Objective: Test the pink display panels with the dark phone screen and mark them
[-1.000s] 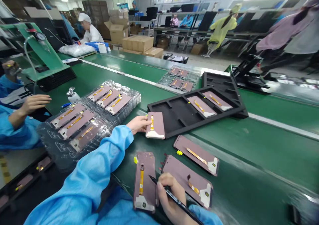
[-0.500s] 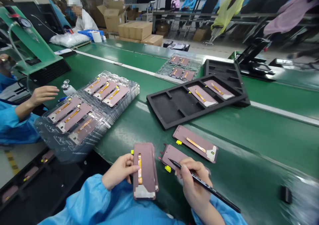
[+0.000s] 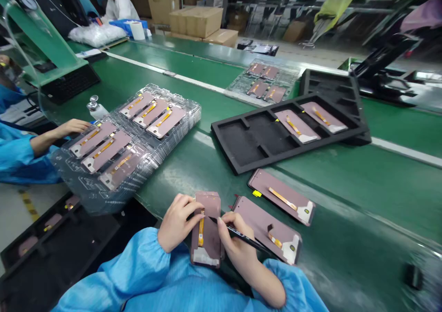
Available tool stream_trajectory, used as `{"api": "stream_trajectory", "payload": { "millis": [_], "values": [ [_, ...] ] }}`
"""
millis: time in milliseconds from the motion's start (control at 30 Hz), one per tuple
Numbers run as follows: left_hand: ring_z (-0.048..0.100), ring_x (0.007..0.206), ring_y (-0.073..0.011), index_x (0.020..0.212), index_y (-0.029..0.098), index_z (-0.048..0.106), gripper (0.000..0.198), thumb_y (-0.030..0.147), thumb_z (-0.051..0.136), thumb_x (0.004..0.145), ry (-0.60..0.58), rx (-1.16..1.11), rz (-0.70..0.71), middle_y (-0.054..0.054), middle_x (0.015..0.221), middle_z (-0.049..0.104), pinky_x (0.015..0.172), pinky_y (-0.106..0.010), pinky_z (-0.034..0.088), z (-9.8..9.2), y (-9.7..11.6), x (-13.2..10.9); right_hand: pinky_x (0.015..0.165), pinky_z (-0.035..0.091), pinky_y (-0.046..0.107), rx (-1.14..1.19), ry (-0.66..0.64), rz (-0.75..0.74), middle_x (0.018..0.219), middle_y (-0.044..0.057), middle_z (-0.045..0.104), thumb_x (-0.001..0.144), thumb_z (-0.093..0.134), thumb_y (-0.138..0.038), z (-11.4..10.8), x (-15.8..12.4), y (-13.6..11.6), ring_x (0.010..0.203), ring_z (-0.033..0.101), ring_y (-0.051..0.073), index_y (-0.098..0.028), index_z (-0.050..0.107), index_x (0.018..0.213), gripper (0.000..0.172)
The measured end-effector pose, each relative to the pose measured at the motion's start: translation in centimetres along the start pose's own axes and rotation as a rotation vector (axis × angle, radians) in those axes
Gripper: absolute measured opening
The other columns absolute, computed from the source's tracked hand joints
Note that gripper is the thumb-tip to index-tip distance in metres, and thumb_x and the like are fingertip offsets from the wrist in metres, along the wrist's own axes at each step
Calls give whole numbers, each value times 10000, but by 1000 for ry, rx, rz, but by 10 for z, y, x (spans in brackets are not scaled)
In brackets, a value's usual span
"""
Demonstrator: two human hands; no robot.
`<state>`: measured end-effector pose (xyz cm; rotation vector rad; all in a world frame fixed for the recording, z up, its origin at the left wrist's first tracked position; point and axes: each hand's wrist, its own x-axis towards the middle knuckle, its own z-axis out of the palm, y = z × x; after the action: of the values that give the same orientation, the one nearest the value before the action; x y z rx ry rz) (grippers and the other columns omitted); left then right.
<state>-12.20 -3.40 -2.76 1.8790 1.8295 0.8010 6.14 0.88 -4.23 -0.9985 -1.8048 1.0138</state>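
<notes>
My left hand (image 3: 177,222) grips the left edge of a pinkish phone screen panel (image 3: 207,238) that has an orange flex cable down its middle. My right hand (image 3: 233,238) is closed round a black pen (image 3: 245,239), and the pen's tip touches the panel near the top of the cable. Two more panels (image 3: 267,229) (image 3: 281,201) lie flat on the green belt just to the right. A black foam tray (image 3: 255,141) beyond them holds two panels in its right-hand slots.
A stack of clear plastic trays (image 3: 124,141) with several panels sits at the left. A co-worker's hand (image 3: 71,128) in a blue sleeve rests by it. A second black tray (image 3: 331,89), boxes (image 3: 200,20) and a green stand (image 3: 37,40) lie farther off.
My left hand brought a panel back from the black tray's edge to the stack in front of me. My right hand moved left and set the pen tip on the panel.
</notes>
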Motion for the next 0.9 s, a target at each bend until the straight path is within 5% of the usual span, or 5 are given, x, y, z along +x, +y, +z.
{"api": "stream_trajectory", "payload": {
  "millis": [900],
  "values": [
    [510,940,-216,1004,195,677,144,268,625,891,6,-16,-44,-53,954,617,837,-372,458,13,-8,-1,529,457,221,-128,-82,5,641,-19,627,928,539,-300,17,8,13,544,602,127,-216,572,768,185]
  ]
}}
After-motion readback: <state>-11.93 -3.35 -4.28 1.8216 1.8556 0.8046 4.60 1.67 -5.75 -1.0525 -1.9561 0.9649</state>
